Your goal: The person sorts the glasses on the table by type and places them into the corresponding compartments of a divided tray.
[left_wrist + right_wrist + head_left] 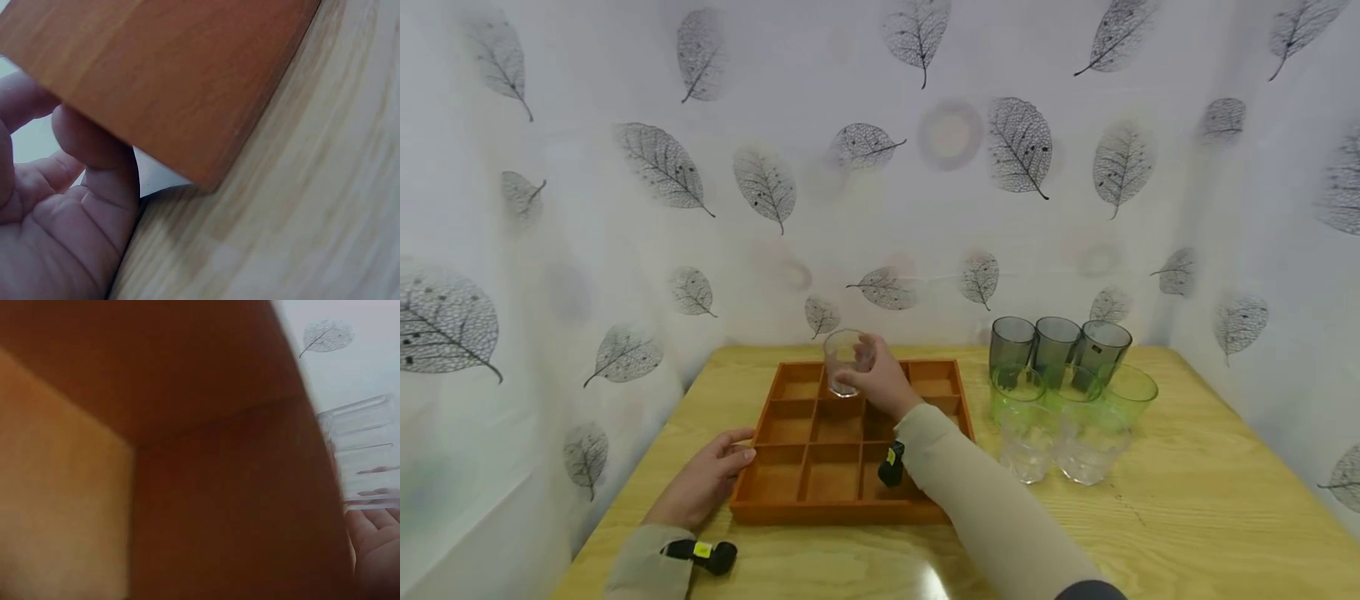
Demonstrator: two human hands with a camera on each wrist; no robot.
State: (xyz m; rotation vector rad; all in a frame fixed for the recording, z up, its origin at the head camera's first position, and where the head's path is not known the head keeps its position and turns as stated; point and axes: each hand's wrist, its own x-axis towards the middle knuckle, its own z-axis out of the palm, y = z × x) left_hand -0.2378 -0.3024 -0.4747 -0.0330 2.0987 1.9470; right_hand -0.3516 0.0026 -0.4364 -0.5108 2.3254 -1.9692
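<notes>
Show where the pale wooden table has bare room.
Bare: the table, in front of the clear glass tumblers and right of the beige right sleeve; also beyond the left hand, left of the brown wooden divided tray. Crowded: right rear, where tall grey glasses, green glasses and those tumblers cluster.

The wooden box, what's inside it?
The wooden box shows bare compartments where visible. The right sleeve, wrist camera and right hand holding a clear glass cover other parts, which I can't see.

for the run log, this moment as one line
right hand: holds clear glass over tray | left hand: touches tray's left side | other glasses: right of tray
</notes>
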